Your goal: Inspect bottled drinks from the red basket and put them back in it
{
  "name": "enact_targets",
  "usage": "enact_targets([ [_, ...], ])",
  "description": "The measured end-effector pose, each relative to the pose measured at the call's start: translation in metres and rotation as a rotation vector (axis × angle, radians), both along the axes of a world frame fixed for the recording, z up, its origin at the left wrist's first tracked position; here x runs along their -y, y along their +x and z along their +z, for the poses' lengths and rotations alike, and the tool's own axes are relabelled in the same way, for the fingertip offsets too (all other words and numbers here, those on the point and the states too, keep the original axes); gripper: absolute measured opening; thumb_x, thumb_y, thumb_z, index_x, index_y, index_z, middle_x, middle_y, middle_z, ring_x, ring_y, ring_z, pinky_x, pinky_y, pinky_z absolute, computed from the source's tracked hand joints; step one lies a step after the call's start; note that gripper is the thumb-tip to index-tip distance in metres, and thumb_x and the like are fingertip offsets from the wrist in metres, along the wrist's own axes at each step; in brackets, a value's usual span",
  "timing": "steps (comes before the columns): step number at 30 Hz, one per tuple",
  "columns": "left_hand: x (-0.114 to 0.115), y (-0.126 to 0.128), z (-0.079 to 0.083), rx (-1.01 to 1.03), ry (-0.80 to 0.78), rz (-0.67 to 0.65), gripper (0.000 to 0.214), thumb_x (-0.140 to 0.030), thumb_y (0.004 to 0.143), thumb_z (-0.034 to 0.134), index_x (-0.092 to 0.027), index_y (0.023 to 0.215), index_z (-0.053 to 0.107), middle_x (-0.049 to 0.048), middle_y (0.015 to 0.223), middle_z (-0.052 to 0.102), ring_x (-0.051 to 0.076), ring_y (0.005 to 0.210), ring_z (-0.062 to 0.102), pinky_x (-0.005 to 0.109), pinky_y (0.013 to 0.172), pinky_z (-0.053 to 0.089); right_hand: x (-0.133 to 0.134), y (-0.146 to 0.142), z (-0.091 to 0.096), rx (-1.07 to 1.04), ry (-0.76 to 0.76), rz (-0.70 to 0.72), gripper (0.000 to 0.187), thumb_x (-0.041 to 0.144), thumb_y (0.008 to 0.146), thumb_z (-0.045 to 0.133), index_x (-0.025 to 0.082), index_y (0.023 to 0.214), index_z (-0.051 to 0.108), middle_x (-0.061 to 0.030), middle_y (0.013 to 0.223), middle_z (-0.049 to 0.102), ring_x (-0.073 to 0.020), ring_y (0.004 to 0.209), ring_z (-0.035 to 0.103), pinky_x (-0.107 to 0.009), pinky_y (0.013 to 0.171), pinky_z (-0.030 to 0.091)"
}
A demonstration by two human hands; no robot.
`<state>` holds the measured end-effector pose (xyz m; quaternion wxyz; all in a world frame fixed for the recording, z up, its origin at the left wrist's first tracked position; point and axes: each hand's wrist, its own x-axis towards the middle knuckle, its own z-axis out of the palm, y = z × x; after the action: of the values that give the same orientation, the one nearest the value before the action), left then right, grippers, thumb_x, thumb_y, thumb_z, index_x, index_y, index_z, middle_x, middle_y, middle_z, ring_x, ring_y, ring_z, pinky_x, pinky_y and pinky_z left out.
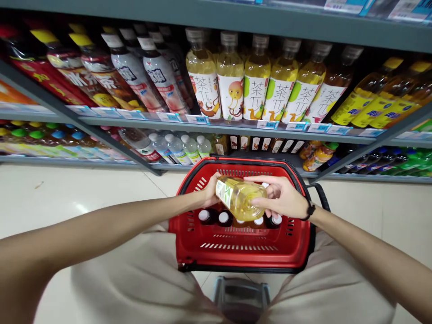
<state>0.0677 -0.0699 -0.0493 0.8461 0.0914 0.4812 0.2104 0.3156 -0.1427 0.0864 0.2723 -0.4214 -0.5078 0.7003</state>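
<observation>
A clear bottle of yellow tea drink [243, 200] lies tilted on its side over the red shopping basket [243, 258]. My left hand [211, 191] is closed round its left end, hiding the cap. At the other end, my right hand [283, 195] grips the base between thumb and fingers. Beneath the held bottle, several white-capped bottles [223, 218] stand in a row in the basket, partly hidden by it. The basket sits between my knees, in front of the shelves.
Tea drink bottles [254, 85] with white labels line the middle shelf [236, 126] ahead, with yellow-labelled bottles [357, 105] at right and white-capped peach-coloured bottles [162, 76] at left. Small bottles fill the lower shelf. A black basket handle [320, 195] sticks out right. A grey stool-like object [241, 292] is below.
</observation>
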Motion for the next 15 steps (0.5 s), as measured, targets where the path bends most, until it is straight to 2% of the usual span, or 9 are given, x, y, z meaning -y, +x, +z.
enact_targets([
  [2, -0.003, 0.004, 0.006, -0.001, 0.007, -0.014, 0.035, -0.05, 0.078, 0.059, -0.016, 0.075, 0.066, 0.0108, 0.064, 0.069, 0.027, 0.057, 0.065, 0.036, 0.056, 0.056, 0.005, -0.004, 0.001, 0.029, 0.055, 0.054, 0.074, 0.047, 0.088, 0.08, 0.015, 0.151, 0.059, 0.0023, 0.055, 0.066, -0.0118, 0.037, 0.054, -0.019, 0.036, 0.042],
  [4, -0.008, 0.006, 0.012, -0.001, 0.036, 0.008, 0.033, -0.048, 0.078, 0.058, -0.017, 0.069, 0.065, 0.0112, 0.065, 0.071, 0.027, 0.058, 0.066, 0.037, 0.058, 0.058, 0.01, -0.007, -0.001, 0.075, 0.172, 0.111, 0.067, 0.044, 0.089, 0.079, 0.015, 0.147, 0.062, 0.0039, 0.054, 0.064, -0.0105, 0.039, 0.052, -0.018, 0.039, 0.039],
  [7, -0.012, 0.007, 0.023, 0.002, 0.043, 0.015, 0.037, -0.048, 0.082, 0.053, -0.017, 0.066, 0.065, 0.0105, 0.061, 0.069, 0.026, 0.055, 0.065, 0.037, 0.056, 0.057, 0.016, -0.013, -0.006, 0.159, 0.356, 0.155, 0.069, 0.041, 0.089, 0.078, 0.015, 0.15, 0.057, 0.0044, 0.058, 0.066, -0.0107, 0.042, 0.054, -0.019, 0.042, 0.038],
  [11, -0.015, 0.005, 0.033, -0.022, 0.014, 0.006, 0.041, -0.052, 0.084, 0.054, -0.018, 0.062, 0.062, 0.0106, 0.057, 0.066, 0.026, 0.049, 0.061, 0.038, 0.051, 0.055, 0.021, -0.017, -0.012, 0.266, 0.502, 0.133, 0.075, 0.04, 0.093, 0.073, 0.016, 0.158, 0.045, 0.0036, 0.065, 0.071, -0.0133, 0.043, 0.058, -0.023, 0.047, 0.044],
  [15, -0.017, 0.002, 0.03, -0.071, 0.06, 0.073, 0.036, -0.049, 0.082, 0.06, -0.019, 0.061, 0.056, 0.0084, 0.055, 0.064, 0.023, 0.046, 0.057, 0.034, 0.045, 0.05, 0.01, -0.013, -0.018, 0.305, 0.591, 0.021, 0.066, 0.041, 0.093, 0.073, 0.019, 0.151, 0.054, 0.0025, 0.07, 0.072, -0.0144, 0.051, 0.065, -0.025, 0.055, 0.054],
])
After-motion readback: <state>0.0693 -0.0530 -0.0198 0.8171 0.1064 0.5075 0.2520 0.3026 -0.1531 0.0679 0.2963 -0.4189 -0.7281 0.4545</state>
